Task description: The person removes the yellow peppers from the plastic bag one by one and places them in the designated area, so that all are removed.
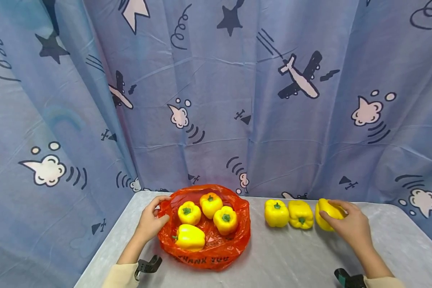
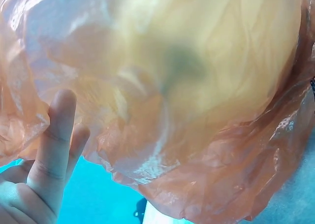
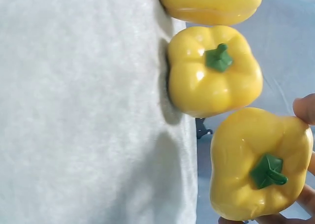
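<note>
In the head view, a red plastic bag stands with its mouth spread, and several yellow peppers lie inside. The left hand pinches the bag's left rim; in the left wrist view its fingers lie against the translucent plastic. Right of the bag, two yellow peppers sit side by side. The right hand grips a third yellow pepper at the row's right end. That pepper shows its green stem in the right wrist view, with fingers around its far side.
A pale cloth covers the table. Behind its back edge hangs a blue curtain printed with planes and stars. Dark straps with devices are worn on both wrists.
</note>
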A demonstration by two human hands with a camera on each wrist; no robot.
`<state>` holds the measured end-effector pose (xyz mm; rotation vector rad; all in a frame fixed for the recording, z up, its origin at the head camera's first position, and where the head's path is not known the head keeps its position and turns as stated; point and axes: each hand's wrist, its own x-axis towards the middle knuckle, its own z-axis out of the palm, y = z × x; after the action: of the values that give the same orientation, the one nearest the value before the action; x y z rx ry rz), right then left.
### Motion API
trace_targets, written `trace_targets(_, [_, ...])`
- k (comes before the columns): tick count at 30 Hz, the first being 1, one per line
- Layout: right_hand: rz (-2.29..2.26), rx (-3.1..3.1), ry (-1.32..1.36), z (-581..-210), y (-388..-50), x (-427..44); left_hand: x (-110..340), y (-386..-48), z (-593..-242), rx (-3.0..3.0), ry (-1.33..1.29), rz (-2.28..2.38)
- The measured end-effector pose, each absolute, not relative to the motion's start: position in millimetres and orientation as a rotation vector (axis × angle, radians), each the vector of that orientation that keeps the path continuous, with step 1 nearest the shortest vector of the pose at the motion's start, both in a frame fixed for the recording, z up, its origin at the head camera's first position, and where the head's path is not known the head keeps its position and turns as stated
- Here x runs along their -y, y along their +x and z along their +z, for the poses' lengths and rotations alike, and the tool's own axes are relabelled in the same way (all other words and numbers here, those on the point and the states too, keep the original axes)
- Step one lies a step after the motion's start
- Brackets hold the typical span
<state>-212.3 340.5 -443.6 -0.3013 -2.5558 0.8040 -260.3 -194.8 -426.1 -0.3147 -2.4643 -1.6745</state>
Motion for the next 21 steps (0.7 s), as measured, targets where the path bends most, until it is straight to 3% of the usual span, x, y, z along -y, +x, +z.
trace_targets(21, [0.832,2.664,-0.350,-458,-219,-344,199,-266,-437,2.437,-0.330,-1.701])
